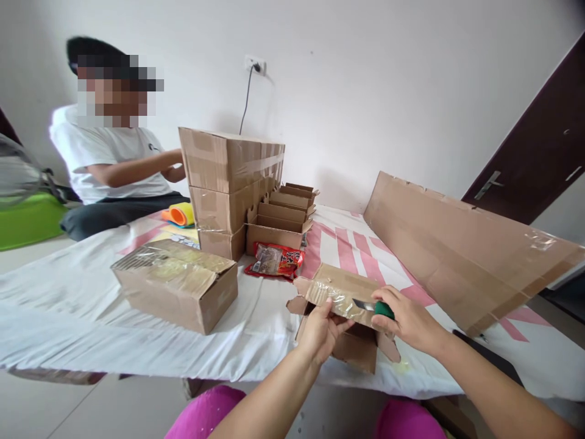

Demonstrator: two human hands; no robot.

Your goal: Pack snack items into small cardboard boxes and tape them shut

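Note:
A small cardboard box [354, 349] with its flaps spread stands in front of me at the table's near edge. My left hand [321, 329] grips the edge of its taped top flap [345, 281], thumb above and fingers underneath. In my right hand [402, 317] is a utility knife [384, 310] with a green handle, its blade pointing left over the clear tape on the flap. Whether the blade touches the tape I cannot tell. Just behind the box lies a red food packet [276, 261].
A taped box [176, 283] sits at the left, before a stack of sealed boxes [212, 207]. Several opened boxes [274, 235] line up beside the stack. A large cardboard sheet [452, 250] leans at the right. A person [114, 152] sits behind the stack, near an orange tape roll [180, 214].

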